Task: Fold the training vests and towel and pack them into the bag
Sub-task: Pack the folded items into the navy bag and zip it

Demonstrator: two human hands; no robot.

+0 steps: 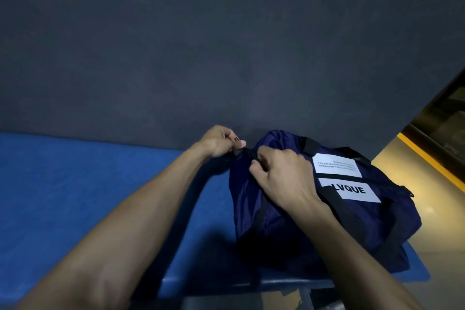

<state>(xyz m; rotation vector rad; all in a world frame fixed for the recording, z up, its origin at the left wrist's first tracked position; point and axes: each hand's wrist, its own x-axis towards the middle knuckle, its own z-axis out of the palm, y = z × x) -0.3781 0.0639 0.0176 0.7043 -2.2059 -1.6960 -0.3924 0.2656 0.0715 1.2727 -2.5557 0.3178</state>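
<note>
A navy duffel bag with black straps and two white labels lies on the right end of a blue padded bench. My left hand pinches the bag's fabric at its upper left end. My right hand grips the dark top edge of the bag just beside it, fingers curled. What exactly sits between the right fingers is hidden. No vests or towel are visible; the bag's inside cannot be seen.
A dark grey wall rises directly behind the bench. To the right the bench ends, and a yellowish floor with a yellow stripe lies beyond. Metal frame parts show below the bench's front edge.
</note>
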